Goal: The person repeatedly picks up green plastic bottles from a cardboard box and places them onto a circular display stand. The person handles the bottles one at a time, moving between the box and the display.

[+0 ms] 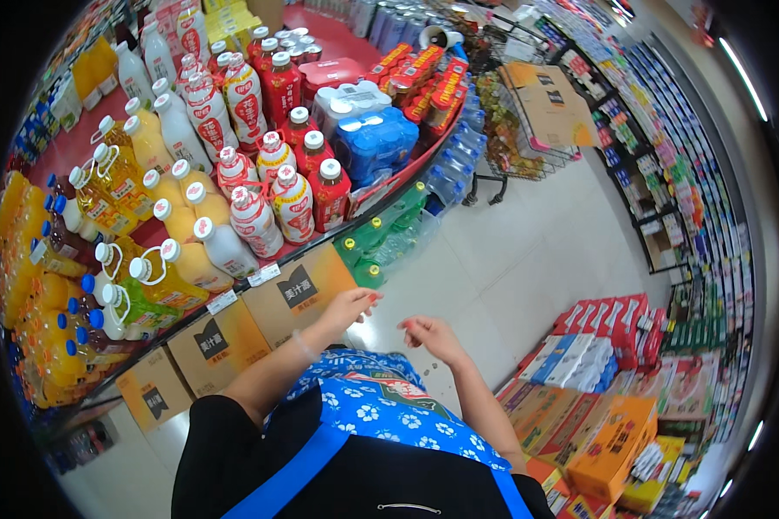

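Observation:
My left hand (pixel 352 307) hangs in the air in front of my apron, loosely bent, with nothing in it. From above, it is nearest to a printed cardboard carton (pixel 302 292) and the green soft drink bottles (pixel 389 237) beside the shelf. I see my right hand (pixel 430 334) a little to the right, also empty, its fingers curled and the thumb apart from them. A gap separates the two hands, over the grey tiled floor (pixel 487 259). Below them is my blue apron (pixel 376 405) with white flowers.
A red display shelf (pixel 389 187) curves across the left, carrying juice bottles (pixel 169 201), milk drink bottles (pixel 255 220) and blue-wrapped cans (pixel 376 143). A wire shopping cart (pixel 526 152) bears a flattened carton (pixel 545 104). Stacked drink boxes (pixel 610 447) stand right of me.

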`<state>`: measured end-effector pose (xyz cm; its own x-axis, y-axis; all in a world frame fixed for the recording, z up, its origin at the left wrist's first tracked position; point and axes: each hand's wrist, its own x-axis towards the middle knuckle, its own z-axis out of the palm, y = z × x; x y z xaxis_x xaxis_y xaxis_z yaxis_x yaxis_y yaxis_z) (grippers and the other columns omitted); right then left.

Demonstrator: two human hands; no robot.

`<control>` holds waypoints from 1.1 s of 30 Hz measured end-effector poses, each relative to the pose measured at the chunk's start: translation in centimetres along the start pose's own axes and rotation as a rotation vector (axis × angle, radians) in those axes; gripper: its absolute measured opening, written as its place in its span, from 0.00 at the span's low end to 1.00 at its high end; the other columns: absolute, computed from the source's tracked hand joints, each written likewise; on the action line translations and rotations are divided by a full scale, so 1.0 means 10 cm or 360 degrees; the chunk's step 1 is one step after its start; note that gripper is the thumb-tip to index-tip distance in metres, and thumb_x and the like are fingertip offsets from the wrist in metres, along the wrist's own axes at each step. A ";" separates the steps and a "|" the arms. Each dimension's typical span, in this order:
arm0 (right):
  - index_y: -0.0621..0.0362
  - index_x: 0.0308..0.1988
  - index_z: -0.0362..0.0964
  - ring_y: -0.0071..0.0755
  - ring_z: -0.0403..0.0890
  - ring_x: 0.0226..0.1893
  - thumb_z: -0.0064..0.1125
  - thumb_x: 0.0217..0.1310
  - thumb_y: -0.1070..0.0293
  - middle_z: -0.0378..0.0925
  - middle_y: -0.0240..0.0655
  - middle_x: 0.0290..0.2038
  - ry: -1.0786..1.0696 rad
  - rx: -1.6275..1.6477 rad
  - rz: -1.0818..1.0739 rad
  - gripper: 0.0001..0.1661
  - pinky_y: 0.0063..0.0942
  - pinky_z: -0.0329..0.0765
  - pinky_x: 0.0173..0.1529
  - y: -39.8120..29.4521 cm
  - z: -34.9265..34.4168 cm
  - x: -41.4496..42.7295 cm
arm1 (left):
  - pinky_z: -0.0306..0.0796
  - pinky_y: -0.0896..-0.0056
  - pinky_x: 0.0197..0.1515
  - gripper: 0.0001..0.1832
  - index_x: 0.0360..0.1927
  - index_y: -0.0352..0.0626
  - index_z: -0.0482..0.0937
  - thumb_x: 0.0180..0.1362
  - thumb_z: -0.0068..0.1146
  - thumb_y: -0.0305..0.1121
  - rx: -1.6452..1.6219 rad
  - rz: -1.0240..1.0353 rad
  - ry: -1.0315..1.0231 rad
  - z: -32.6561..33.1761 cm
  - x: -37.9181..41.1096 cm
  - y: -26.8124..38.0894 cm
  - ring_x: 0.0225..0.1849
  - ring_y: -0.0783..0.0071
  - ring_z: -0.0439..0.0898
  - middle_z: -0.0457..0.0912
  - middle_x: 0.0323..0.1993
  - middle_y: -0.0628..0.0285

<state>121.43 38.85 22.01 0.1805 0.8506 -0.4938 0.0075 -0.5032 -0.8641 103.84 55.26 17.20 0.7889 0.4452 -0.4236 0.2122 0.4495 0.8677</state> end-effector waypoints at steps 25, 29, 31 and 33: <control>0.57 0.23 0.70 0.22 0.66 0.15 0.51 0.66 0.64 0.71 0.30 0.17 -0.0376 0.0332 0.0691 0.17 0.22 0.61 0.21 0.40 -0.99 3.82 | 0.62 0.80 0.20 0.25 0.24 0.48 0.75 0.61 0.53 0.59 -0.2113 -0.0307 0.1140 0.11 3.01 -0.85 0.20 0.82 0.70 0.73 0.18 0.72; 0.59 0.25 0.73 0.25 0.70 0.18 0.52 0.66 0.64 0.72 0.32 0.18 -0.0475 0.0284 0.0582 0.16 0.24 0.65 0.25 0.39 -1.01 3.87 | 0.64 0.78 0.23 0.23 0.26 0.47 0.74 0.63 0.51 0.56 -0.1783 -0.0163 0.1280 -0.05 2.94 -0.87 0.21 0.79 0.70 0.74 0.22 0.69; 0.62 0.29 0.74 0.32 0.73 0.22 0.54 0.64 0.66 0.74 0.36 0.22 -0.0487 0.0052 0.0172 0.12 0.28 0.69 0.29 0.40 -1.08 3.87 | 0.66 0.77 0.26 0.20 0.30 0.45 0.75 0.64 0.52 0.53 -0.1586 -0.0144 0.1427 -0.05 2.93 -0.77 0.25 0.79 0.72 0.75 0.26 0.68; 0.65 0.36 0.75 0.40 0.76 0.26 0.57 0.61 0.69 0.75 0.41 0.29 -0.0446 -0.0345 -0.0547 0.09 0.33 0.73 0.34 0.39 -1.17 3.82 | 0.69 0.76 0.30 0.17 0.36 0.44 0.76 0.64 0.54 0.49 -0.1369 -0.0261 0.1628 -0.06 2.94 -0.75 0.30 0.78 0.75 0.77 0.31 0.65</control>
<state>139.90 67.58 0.97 -0.1397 0.9662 -0.2165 0.2298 -0.1810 -0.9563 125.12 65.48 -1.93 -0.0717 0.5442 -0.8359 -0.4623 0.7244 0.5113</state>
